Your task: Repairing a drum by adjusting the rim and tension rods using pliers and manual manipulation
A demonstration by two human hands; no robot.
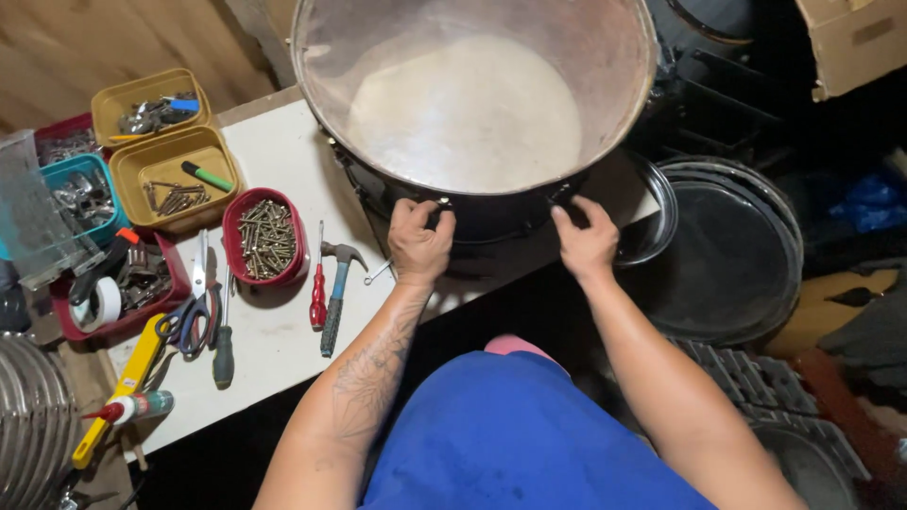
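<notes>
- Fingers of the left hand [419,241] pinch a small metal fitting on the black drum shell [472,212]; those of the right hand [586,241] press its side, curled.
- The drum stands on the white counter [274,340], at its near edge.
- A hammer [336,288] and red screwdriver [318,297] lie just left.
</notes>
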